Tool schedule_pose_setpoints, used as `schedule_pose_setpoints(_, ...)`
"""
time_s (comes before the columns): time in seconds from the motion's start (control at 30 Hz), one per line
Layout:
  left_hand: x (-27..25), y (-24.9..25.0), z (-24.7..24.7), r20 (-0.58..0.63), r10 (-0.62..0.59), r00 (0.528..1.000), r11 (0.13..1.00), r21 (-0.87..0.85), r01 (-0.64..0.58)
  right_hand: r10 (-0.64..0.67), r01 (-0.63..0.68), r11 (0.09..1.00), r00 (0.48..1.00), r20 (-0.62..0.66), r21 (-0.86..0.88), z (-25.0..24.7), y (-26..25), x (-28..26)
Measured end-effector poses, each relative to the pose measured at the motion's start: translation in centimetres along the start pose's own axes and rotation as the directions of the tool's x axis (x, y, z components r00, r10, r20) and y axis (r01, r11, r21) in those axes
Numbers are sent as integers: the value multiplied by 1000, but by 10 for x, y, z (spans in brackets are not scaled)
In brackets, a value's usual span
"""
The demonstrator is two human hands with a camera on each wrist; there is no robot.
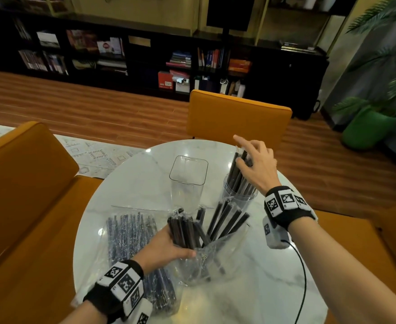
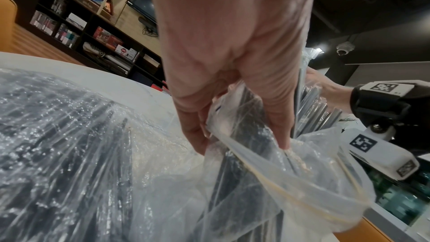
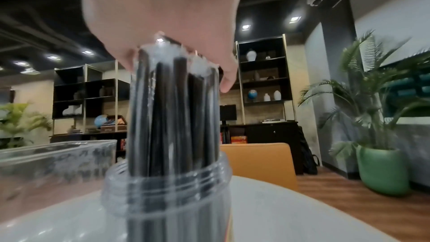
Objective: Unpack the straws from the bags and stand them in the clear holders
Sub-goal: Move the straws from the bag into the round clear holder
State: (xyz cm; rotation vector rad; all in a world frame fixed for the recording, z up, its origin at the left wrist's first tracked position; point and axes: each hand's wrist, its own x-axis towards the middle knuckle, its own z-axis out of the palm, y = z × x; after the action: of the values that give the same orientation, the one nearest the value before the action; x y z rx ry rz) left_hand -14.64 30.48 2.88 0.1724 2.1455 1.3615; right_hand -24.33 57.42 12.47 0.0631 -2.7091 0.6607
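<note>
My left hand (image 1: 166, 244) (image 2: 232, 62) grips a bundle of black straws (image 1: 183, 230) together with the mouth of an open clear bag (image 1: 215, 260) (image 2: 291, 181). More straws (image 1: 227, 218) fan out of that bag. A sealed bag of straws (image 1: 131, 239) (image 2: 69, 135) lies flat to the left. Black straws (image 1: 237, 176) (image 3: 177, 108) stand in the round clear holder (image 1: 239, 197) (image 3: 167, 200). My right hand (image 1: 255, 164) (image 3: 163, 16) rests on their tops, index finger stretched out, thumb and a finger loosely at the sides. The square clear holder (image 1: 187, 181) (image 3: 53, 157) stands empty.
Everything sits on a round white marble table (image 1: 250, 288). Orange chairs stand behind it (image 1: 239, 115), at the left (image 1: 21, 174) and at the right. A black cable (image 1: 302, 265) runs from my right wrist over the table edge. A green plant pot (image 1: 365, 127) stands on the floor at the right.
</note>
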Motion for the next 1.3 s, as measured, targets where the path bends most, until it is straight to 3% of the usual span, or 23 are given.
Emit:
schedule_pose_setpoints(0.1,0,1,1,-5,-11,1000,1000,8,11,96,-92,995,992,86,-43,13,0,-3)
schedule_pose_setpoints(0.2,0,2,1,-13,-22,1000,1000,-3,22,154,-155,987,987,36,41,23,-1,2)
schedule_pose_setpoints(0.43,-5,2,-1,-16,-8,1000,999,-34,8,7,41,962,985,-174,269,-10,1,21)
schedule_pose_setpoints(0.5,-7,3,0,-21,-11,1000,999,-33,10,30,-14,978,997,-73,208,-5,11,20)
schedule_pose_setpoints(0.6,-8,6,0,-24,-22,999,999,-37,21,23,-18,999,995,99,-47,17,23,11)
schedule_pose_setpoints(0.77,-6,7,0,-35,-27,999,999,-46,26,-80,84,996,985,156,-19,26,14,8)
schedule_pose_setpoints(0.93,-9,8,-2,-18,-10,1000,999,-33,9,53,68,937,943,330,-343,-1,3,6)
schedule_pose_setpoints(0.97,-9,8,-2,-19,-7,1000,999,-36,6,55,49,943,953,299,-329,-11,-3,6)
schedule_pose_setpoints(1.03,-9,7,-3,-31,-11,999,999,-45,9,16,9,980,992,122,-199,-40,-18,-1)
schedule_pose_setpoints(1.13,-10,7,-3,-41,0,999,999,-39,-2,40,6,974,980,-196,228,-77,-38,-37)
schedule_pose_setpoints(1.17,-11,7,-3,-46,7,999,999,-37,-9,115,-32,926,973,-201,377,-82,-45,-55)
schedule_pose_setpoints(1.23,-11,6,-1,-49,7,999,999,-44,-9,256,-201,793,967,-15,575,-75,-54,-94)
schedule_pose_setpoints(1.3,-13,7,1,-42,15,999,999,-45,-17,292,-382,756,924,249,532,-48,-59,-128)
